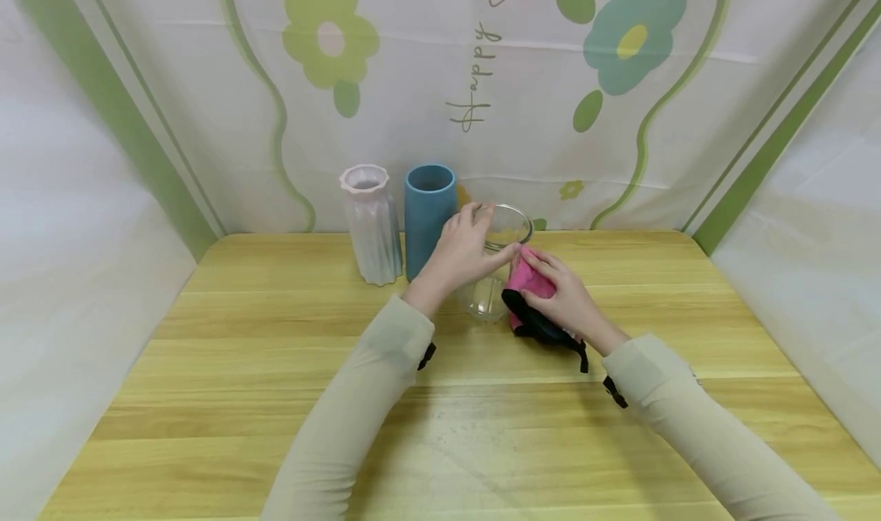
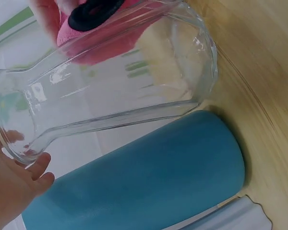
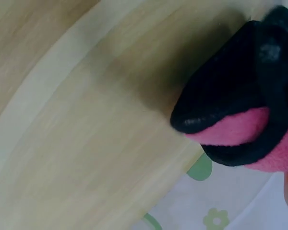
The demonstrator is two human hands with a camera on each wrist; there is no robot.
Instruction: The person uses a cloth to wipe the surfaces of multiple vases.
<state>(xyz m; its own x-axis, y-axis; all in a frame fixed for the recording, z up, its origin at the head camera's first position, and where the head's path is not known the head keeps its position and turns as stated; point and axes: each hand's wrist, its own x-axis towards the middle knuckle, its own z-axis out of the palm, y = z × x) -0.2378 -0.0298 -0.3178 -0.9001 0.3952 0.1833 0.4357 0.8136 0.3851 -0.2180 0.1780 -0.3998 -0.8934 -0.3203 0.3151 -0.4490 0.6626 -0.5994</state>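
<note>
A clear glass vase (image 1: 486, 297) with a flared rim stands on the table. My left hand (image 1: 463, 252) grips it at the rim, as the left wrist view shows with fingers around the glass mouth (image 2: 12, 120). My right hand (image 1: 570, 297) holds a fuzzy pink cloth item (image 1: 531, 278) with black trim and a dangling black strap (image 1: 583, 359). The pink fabric lies against the right side of the vase; in the left wrist view it shows through the glass. The right wrist view has the black part (image 3: 225, 81) close over the tabletop, with most of that hand out of frame.
Just left of the glass vase stands a blue cylindrical vase (image 1: 428, 223). Beside that is a pink-and-white fluted vase (image 1: 374, 234). The wooden table (image 1: 275, 398) ends at a flower-printed curtain (image 1: 413, 70) behind, with white fabric at both sides.
</note>
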